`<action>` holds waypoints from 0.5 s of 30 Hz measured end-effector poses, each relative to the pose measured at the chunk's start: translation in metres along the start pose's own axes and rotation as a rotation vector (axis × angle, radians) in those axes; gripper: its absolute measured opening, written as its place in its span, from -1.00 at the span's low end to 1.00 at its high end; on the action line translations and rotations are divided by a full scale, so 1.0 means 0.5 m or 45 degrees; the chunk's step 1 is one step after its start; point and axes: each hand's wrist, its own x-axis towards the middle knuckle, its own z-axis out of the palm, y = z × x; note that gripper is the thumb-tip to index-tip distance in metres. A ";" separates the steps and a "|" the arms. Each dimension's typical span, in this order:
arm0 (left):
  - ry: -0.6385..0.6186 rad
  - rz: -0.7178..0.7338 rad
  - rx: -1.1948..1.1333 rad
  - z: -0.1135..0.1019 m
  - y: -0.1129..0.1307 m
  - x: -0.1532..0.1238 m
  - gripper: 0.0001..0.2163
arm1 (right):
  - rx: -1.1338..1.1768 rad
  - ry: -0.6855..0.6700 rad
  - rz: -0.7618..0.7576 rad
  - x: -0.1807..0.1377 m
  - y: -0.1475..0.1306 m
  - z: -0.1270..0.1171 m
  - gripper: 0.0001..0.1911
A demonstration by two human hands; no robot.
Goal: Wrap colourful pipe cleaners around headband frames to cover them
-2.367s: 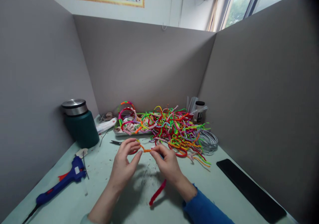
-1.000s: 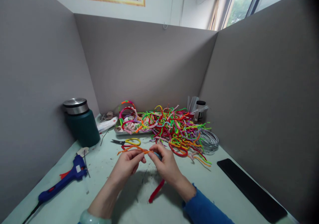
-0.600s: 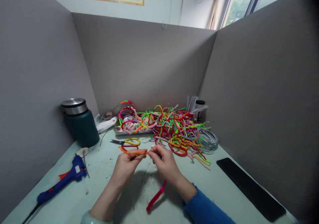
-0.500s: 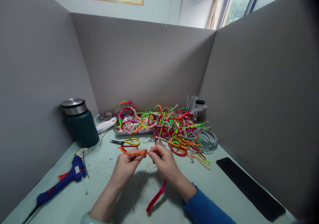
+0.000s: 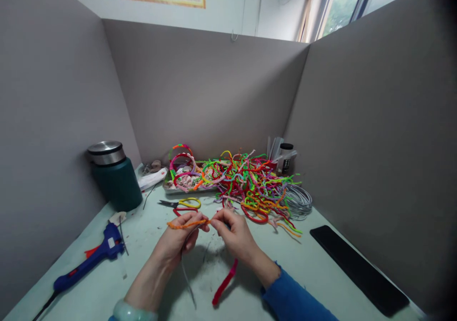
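My left hand [image 5: 177, 240] and my right hand [image 5: 233, 233] meet over the pale green table [image 5: 150, 283], fingertips almost touching. Between them stretches an orange pipe cleaner [image 5: 185, 224], pinched by the left fingers along its length and by the right fingers at its right end. A thin grey wire [image 5: 187, 278] trails down from the left hand toward me. From under the right hand a red pipe cleaner [image 5: 224, 285] hangs to the table. The right wrist wears a blue sleeve.
A big heap of coloured pipe cleaners [image 5: 250, 183] and a metal tray [image 5: 171, 189] lie behind the hands. Yellow-handled scissors [image 5: 182, 203], a wire coil [image 5: 300, 201], a blue glue gun [image 5: 89, 259], a dark green flask [image 5: 116, 176] and a black slab [image 5: 357, 271] surround them. Grey partitions close three sides.
The hands have drawn slightly toward me. The orange pipe cleaner has gone from a small bent piece to a straighter length lying across the left fingers, and a grey wire now shows below the left hand.
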 end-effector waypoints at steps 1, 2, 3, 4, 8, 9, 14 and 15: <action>0.003 -0.003 0.023 0.000 0.000 0.000 -0.70 | -0.004 -0.011 -0.006 0.000 -0.002 0.000 -0.84; 0.000 -0.002 0.040 -0.001 0.000 0.000 -0.70 | -0.006 -0.020 -0.008 -0.001 -0.003 -0.001 -0.84; -0.007 0.003 0.049 -0.001 0.000 0.000 -0.70 | -0.007 -0.026 -0.008 -0.001 -0.005 -0.001 -0.84; -0.014 0.009 0.052 -0.001 0.000 0.000 -0.71 | -0.008 -0.030 -0.008 -0.001 -0.006 -0.002 -0.84; -0.022 0.025 0.057 0.002 0.003 -0.002 -0.75 | -0.013 -0.016 -0.019 0.000 -0.003 -0.002 -0.85; -0.010 0.025 0.073 0.004 0.004 -0.003 -0.74 | -0.016 -0.006 -0.023 0.000 -0.002 -0.002 -0.85; 0.099 0.064 0.254 0.012 0.006 -0.005 -0.73 | -0.035 0.023 -0.025 0.001 0.005 0.000 -0.85; 0.102 0.083 0.276 0.011 0.005 -0.004 -0.72 | -0.036 0.024 -0.025 0.001 0.005 0.000 -0.85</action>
